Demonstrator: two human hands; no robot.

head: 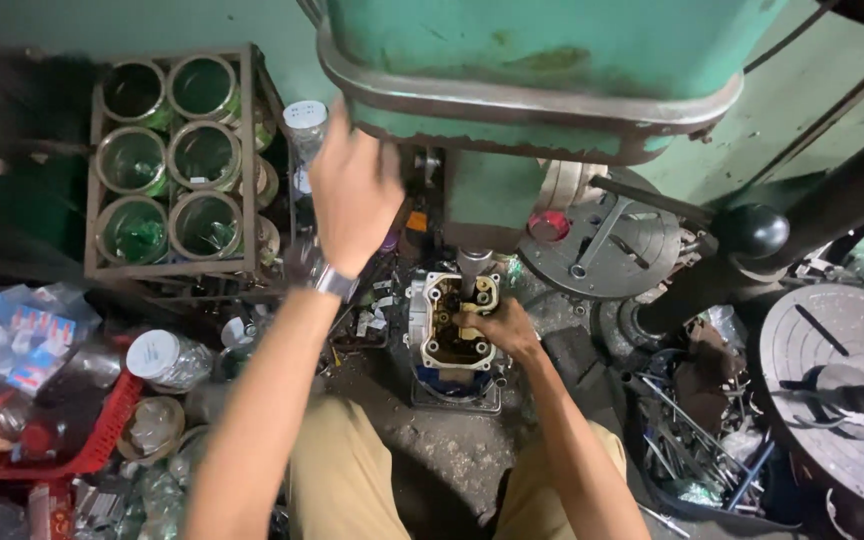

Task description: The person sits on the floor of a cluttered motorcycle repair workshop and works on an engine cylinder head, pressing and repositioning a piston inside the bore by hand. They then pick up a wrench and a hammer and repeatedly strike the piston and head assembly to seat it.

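Down at the middle of the view, the right hand (500, 328) has its fingers (472, 320) curled closed against the upper right part of a pale, grimy metal engine casting with round bores (449, 322), gripping or pressing it; exactly what lies under the fingertips is hidden. The casting stands directly beneath the dull steel spindle (475, 265) of the big green drill press (542, 70), its long axis running away from the person, toward the machine's column. It looks oily, yellow-brown inside its openings, with a lighter rim and a blue part below it. The right hand is on the casting; the left hand (352, 195) is well apart from it, raised up and to the left, blurred, fingers together and bent. Whether it holds anything I cannot tell. A metal wristwatch (332, 280) sits on that wrist.

Left of the casting, beyond the left hand, a rusty metal crate of green-tinted glass jars (174, 160) stands upright, with a white-capped clear bottle (304, 125) just beside it. Nearer the person on that side lie a clear jar with a white lid (164, 358) and a red plastic basket (102, 430). Right of the casting rest a round slotted grey faceplate (602, 240), a black ball-ended lever (752, 232), and a larger slotted disc (842, 380) at the far right. Scrap bolts and tools (692, 440) lie between them.
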